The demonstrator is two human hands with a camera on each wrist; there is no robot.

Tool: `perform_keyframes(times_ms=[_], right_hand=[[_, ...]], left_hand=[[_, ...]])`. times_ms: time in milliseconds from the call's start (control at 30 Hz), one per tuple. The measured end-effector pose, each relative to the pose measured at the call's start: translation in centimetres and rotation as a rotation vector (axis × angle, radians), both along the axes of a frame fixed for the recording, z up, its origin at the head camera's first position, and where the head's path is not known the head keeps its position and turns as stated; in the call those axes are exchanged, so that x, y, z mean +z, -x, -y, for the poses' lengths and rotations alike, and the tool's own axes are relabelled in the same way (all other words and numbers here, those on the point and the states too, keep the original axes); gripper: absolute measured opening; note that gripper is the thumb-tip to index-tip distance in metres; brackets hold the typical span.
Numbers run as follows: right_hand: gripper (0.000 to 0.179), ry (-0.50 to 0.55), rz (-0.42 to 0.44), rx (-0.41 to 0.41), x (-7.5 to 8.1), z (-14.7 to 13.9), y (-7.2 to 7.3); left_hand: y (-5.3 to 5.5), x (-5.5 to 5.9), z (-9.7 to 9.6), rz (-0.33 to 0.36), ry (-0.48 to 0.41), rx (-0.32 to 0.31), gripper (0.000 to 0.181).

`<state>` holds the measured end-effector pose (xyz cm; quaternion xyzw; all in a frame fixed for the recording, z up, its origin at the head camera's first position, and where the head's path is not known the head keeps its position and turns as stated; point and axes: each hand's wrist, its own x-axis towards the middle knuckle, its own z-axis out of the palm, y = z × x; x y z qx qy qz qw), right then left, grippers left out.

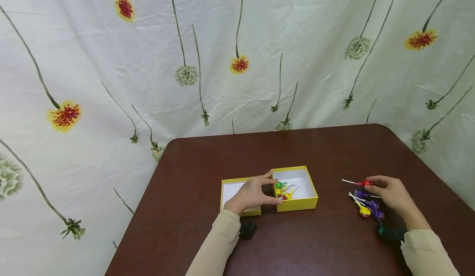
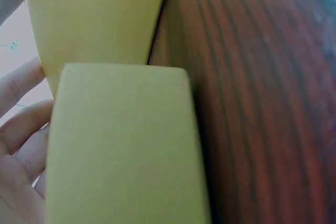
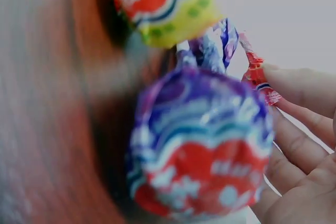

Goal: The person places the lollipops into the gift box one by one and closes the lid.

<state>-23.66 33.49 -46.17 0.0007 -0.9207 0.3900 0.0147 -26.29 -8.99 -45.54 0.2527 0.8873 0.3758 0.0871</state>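
My left hand [image 1: 254, 192] grips a yellow box [image 1: 297, 204] with a white inside, thumb at its near left corner and fingers at the far left one. Green and yellow wrapped lollipops [image 1: 285, 195] lie inside it on the left. My right hand [image 1: 395, 193] pinches a red lollipop [image 1: 366, 183] by its wrapped head, the white stick pointing left. Just below that hand lies a small pile of purple lollipops [image 1: 372, 205] with a yellow lollipop [image 1: 365, 212]. In the right wrist view, a purple lollipop [image 3: 202, 150] looms large beside the fingers.
A second yellow box part [image 1: 251, 212], white inside, lies left of the box, partly behind my left hand and wrist. Both wrists wear dark straps. The brown table [image 1: 326, 243] ends at the back against a flower-printed curtain [image 1: 315, 41].
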Motion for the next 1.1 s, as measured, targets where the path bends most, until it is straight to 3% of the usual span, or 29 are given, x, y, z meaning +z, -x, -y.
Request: perform_keyframes(times_ms=[367, 700, 1100], right_hand=[[0.048, 0.069, -0.08, 0.004, 1.6, 1.5, -0.4], [0.052, 0.179, -0.089, 0.039, 3.6, 3.5, -0.6], [0.047, 0.243, -0.158, 0.059, 4.6, 5.6, -0.7]], left_hand=[[0.0, -0.1, 0.0, 0.008, 0.011, 0.012, 0.07], [0.1, -0.1, 0.0, -0.006, 0.013, 0.003, 0.07], [0.1, 0.0, 0.0, -0.018, 0.03, 0.004, 0.069]])
